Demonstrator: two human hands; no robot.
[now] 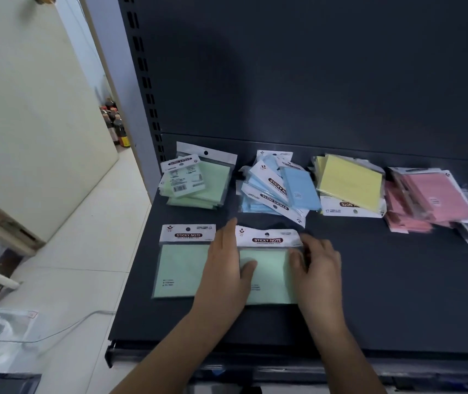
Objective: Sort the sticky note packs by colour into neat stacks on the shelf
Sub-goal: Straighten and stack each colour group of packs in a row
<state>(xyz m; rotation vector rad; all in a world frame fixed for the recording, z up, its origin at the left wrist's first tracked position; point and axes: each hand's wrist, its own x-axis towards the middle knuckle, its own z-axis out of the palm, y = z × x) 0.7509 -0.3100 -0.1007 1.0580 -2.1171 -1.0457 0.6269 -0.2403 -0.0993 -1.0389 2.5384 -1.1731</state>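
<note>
Dark shelf point(397, 280) lies bare right of the hands. Near its front a green pack point(269, 268) lies flat, header toward the back wall; right hand point(321, 265) fingers point(296, 255) pinch its right edge, and left hand point(224, 268) rests straight-fingered on its left edge, beside a second green pack point(181, 268). Behind sit a green pile point(198, 180), blue pile point(281, 186), yellow pile point(349, 180) and pink pile point(429, 197).

Dark grey metal shelf point(397, 280), matching back panel point(312, 81), slotted upright point(141, 66) at left. Cream door point(28, 123) alongside. Pale tiled floor point(84, 237); bottles point(116, 123) far back; white cable point(70, 322) on tiles. Light dim.
</note>
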